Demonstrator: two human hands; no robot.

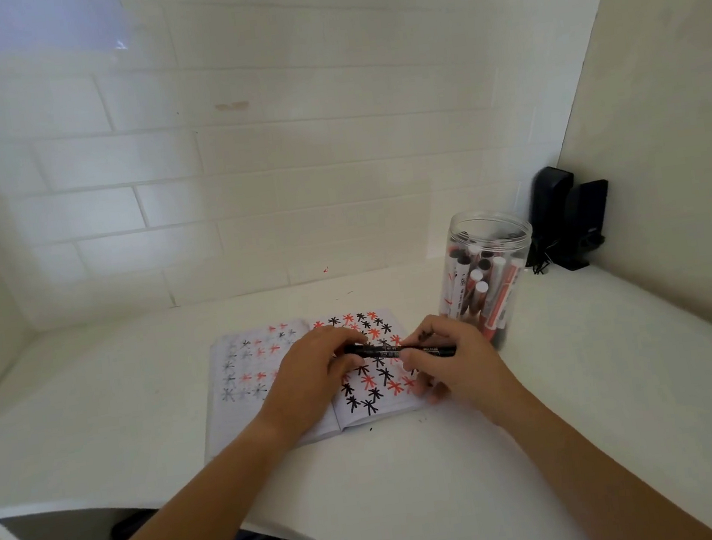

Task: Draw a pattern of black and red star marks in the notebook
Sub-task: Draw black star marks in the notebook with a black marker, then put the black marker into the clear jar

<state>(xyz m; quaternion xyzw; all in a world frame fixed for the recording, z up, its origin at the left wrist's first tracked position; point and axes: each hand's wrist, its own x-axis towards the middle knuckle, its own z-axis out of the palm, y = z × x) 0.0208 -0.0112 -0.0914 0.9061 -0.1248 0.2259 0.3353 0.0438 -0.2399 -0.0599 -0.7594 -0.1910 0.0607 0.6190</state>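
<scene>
A clear jar of markers stands just right of the grip. Behind it, two black speakers occupy the corner.

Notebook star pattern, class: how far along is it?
Done: the right page of the notebook is nearly filled with black and red stars. In hand: both hands, left hand and right hand, grip a black marker held level over it. Left: perhaps the bottom-right corner, hidden by the right hand.

White print on black marker, perhaps a brand, too blurred to read
</scene>
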